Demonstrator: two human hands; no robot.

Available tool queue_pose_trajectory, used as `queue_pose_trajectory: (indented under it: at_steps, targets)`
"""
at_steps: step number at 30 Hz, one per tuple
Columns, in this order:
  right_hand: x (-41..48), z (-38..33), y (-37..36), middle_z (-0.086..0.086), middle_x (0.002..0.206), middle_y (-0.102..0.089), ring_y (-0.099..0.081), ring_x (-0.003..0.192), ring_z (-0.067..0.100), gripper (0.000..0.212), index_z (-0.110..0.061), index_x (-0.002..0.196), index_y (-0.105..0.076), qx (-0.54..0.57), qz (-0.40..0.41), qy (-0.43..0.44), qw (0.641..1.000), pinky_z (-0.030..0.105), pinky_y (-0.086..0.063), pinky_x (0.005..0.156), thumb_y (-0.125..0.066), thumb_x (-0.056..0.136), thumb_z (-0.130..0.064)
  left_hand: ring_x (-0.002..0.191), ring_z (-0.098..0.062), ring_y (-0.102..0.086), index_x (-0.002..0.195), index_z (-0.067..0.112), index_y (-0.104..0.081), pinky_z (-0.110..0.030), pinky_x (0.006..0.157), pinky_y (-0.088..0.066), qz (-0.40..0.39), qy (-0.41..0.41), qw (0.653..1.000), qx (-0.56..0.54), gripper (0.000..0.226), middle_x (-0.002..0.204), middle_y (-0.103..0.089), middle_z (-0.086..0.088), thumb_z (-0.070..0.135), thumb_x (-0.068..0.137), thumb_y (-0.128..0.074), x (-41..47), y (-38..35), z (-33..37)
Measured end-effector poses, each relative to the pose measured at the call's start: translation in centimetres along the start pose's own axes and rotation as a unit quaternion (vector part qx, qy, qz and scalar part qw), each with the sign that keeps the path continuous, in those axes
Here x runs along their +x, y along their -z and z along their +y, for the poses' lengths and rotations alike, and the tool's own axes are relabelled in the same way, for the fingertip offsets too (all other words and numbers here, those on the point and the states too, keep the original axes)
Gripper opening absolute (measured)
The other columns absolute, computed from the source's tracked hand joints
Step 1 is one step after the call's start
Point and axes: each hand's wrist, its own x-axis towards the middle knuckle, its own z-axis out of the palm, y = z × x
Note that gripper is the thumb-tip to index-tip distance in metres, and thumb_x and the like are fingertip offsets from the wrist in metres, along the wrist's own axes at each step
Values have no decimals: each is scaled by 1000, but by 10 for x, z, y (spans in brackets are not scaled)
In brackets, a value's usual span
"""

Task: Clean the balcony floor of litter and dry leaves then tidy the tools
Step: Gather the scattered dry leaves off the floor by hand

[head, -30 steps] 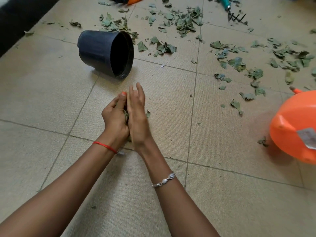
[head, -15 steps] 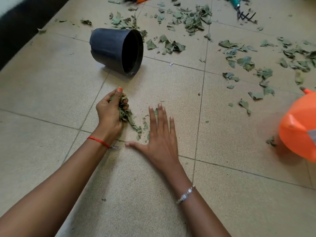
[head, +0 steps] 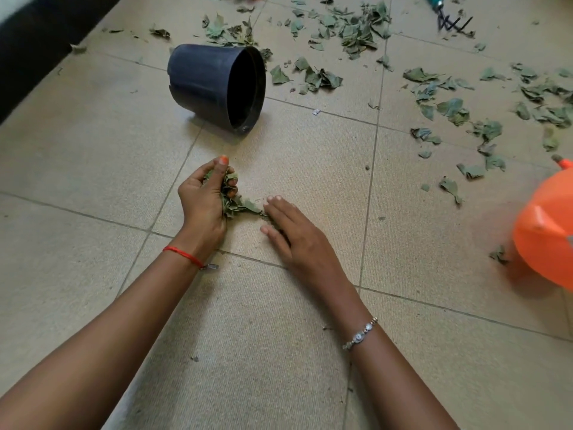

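Green dry leaves (head: 245,207) sit bunched in your left hand (head: 201,203), just in front of the black pot (head: 210,83). Your fingers curl tight round them. Your right hand (head: 300,237) lies flat and open beside them. You're gathering; next, I think, tip the bunch into the pot.

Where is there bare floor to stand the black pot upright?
Bare tiles lie left of the black pot and left hand, toward the dark strip, and nearest you around the forearms. Between the right hand and orange container, only stray bits. Crowded: dry leaves behind and right of the pot.
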Motion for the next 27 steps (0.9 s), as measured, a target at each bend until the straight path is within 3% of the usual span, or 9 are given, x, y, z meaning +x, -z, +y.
queue_pose_trajectory:
  at_steps: [4, 9, 13, 16, 20, 22, 24, 26, 27]
  targets:
    - [-8, -17, -5, 4, 157, -16, -9, 145, 12, 56, -11, 149, -17, -69, -16, -26, 997, 20, 1, 115, -32, 101, -34, 54, -7, -54, 83, 15, -65, -24, 57, -48, -18, -68, 992, 105, 4, 61, -62, 8, 13, 86, -65, -6, 2, -6]
    - [-19, -45, -25, 11, 158, 0, 7, 146, 20, 64, -5, 149, -3, -48, 46, -141, 988, 29, 4, 119, -32, 92, 5, 65, -5, -58, 83, 17, -67, -21, 64, -50, -88, -173, 944, 266, 6, 75, -64, 3, 11, 85, -66, -15, 4, -14]
    - [-16, -45, -19, 5, 158, 7, 14, 144, 16, 79, -9, 149, 3, -30, 22, -121, 992, 24, 9, 117, -32, 84, 18, 75, -9, -61, 87, 11, -69, -24, 72, -50, -152, -219, 893, 362, 4, 83, -67, 0, 11, 85, -66, -16, 5, -18]
    - [-11, -37, -20, 10, 156, -14, -9, 146, 20, 70, -4, 147, -21, -27, 33, -97, 994, 20, 2, 114, -38, 84, 22, 79, -8, -61, 85, 12, -70, -21, 73, -49, -176, -255, 859, 408, 4, 84, -66, 1, 14, 85, -66, -17, 5, -21]
    - [-15, -24, -25, 20, 124, -59, -55, 120, 30, 45, 7, 118, -59, -75, 100, -60, 990, 29, -34, 103, -65, 75, 16, 75, -9, -54, 78, 7, -67, -15, 69, -42, -198, -293, 809, 469, 14, 80, -59, 1, 20, 85, -67, -13, 4, -27]
    - [-17, -22, -22, 17, 106, -65, -63, 103, 27, 32, 7, 106, -64, -89, 121, -25, 988, 27, -50, 93, -67, 74, 12, 76, -12, -47, 73, 8, -63, -11, 70, -35, -215, -326, 758, 523, 20, 79, -53, 4, 23, 85, -67, -15, 4, -33]
    - [-17, -23, -21, 13, 93, -64, -63, 87, 23, 23, 5, 96, -66, -79, 151, -16, 985, 22, -53, 75, -65, 75, 13, 74, -12, -41, 68, 8, -59, -13, 67, -31, -227, -347, 726, 549, 26, 75, -49, 3, 25, 86, -65, -19, 4, -37]
    - [-17, -27, -25, 13, 92, -64, -62, 84, 22, 20, 6, 97, -67, -32, 207, -45, 977, 17, -46, 81, -59, 79, 12, 66, -11, -40, 63, 8, -56, -17, 63, -29, -219, -345, 734, 542, 33, 69, -48, 0, 26, 91, -59, -21, 3, -38]
    - [-18, -33, -27, 14, 95, -64, -62, 88, 21, 21, 6, 100, -67, 17, 237, -75, 968, 14, -43, 87, -57, 82, 11, 62, -9, -42, 61, 10, -55, -19, 62, -30, -207, -331, 758, 522, 36, 66, -48, -1, 26, 93, -55, -24, 2, -37]
